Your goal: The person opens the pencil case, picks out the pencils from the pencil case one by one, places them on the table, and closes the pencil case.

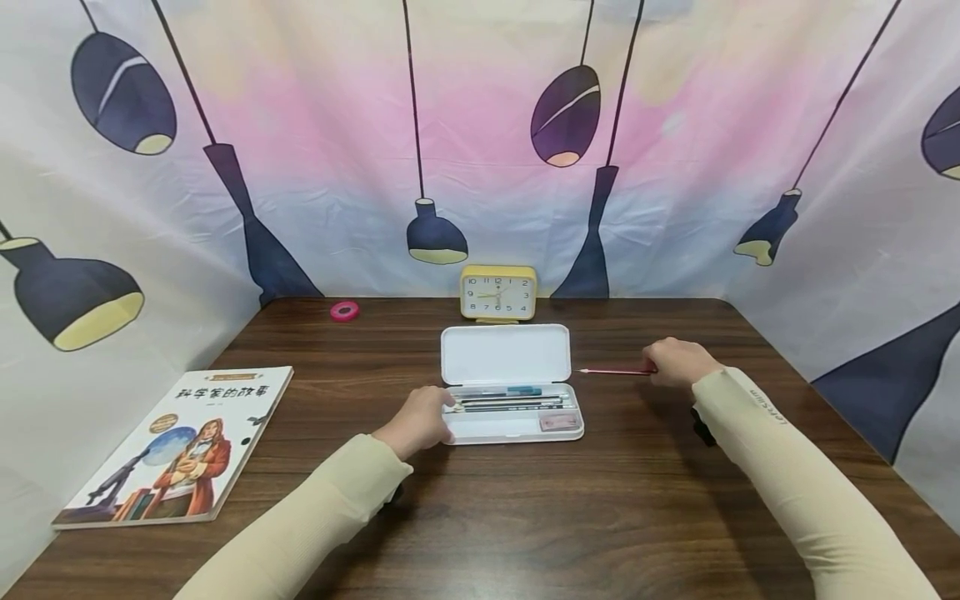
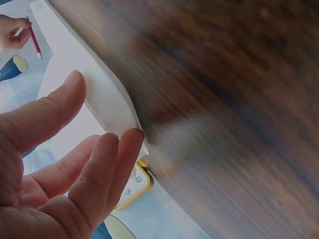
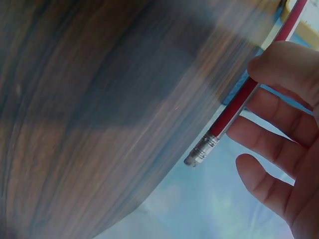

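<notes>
A white pencil case point(image 1: 487, 429) lies with its lid up in the middle of the table. Inside are several dark pencils point(image 1: 510, 406), a teal-capped item point(image 1: 523, 391) and a pinkish eraser point(image 1: 559, 422). At the case's left end rests my left hand point(image 1: 422, 419), its fingertips point(image 2: 130, 142) against the white edge and a gap between thumb and fingers. To the right of the case, my right hand point(image 1: 678, 362) pinches a red pencil point(image 1: 615, 372) between thumb and forefinger. The pencil's sharpened tip points left at the case; its eraser end point(image 3: 202, 150) shows in the right wrist view.
Behind the lid stands a yellow alarm clock point(image 1: 498, 293). A pink ring-shaped roll point(image 1: 344, 311) lies at the back left, and a picture-covered book point(image 1: 180, 450) is on the left. A printed cloth point(image 1: 360, 150) hangs around the table's far sides.
</notes>
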Demonstrator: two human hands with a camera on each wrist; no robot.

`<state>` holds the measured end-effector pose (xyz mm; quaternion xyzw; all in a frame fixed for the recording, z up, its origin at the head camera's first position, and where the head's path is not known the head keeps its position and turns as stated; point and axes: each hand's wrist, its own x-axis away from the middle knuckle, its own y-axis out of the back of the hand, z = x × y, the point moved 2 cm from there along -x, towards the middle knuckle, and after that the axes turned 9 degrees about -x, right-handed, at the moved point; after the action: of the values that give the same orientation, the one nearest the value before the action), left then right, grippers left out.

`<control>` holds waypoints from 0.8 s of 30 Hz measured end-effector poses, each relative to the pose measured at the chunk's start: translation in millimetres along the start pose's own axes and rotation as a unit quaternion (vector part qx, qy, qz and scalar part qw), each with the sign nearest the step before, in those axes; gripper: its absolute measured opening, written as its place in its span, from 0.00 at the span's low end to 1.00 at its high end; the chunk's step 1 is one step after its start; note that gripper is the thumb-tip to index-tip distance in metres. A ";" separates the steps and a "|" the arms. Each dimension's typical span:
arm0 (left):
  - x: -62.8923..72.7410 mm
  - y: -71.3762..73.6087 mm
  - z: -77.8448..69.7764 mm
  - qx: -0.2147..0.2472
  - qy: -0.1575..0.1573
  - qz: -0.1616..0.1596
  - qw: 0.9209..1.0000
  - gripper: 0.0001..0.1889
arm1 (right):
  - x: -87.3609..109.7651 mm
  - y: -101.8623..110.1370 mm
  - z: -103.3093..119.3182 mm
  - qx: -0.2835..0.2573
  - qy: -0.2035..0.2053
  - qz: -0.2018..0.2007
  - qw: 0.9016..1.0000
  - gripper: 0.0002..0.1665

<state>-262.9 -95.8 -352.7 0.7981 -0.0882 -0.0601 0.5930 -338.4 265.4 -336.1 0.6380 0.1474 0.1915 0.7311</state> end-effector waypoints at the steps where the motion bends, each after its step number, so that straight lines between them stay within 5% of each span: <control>1: 0.2 -0.1 0.1 0.000 0.000 0.000 1.000 0.25 | 0.7 -0.3 -2.0 0.000 -0.002 0.000 1.000 0.03; 24: 0.1 -0.3 0.3 -0.001 0.002 -0.002 1.000 0.25 | 10.7 -4.5 -29.6 0.004 -0.050 0.003 0.999 0.03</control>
<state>-262.8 -96.0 -353.0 0.7980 -0.0850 -0.0600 0.5936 -342.1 295.9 -344.4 0.6501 0.1094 0.1615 0.7344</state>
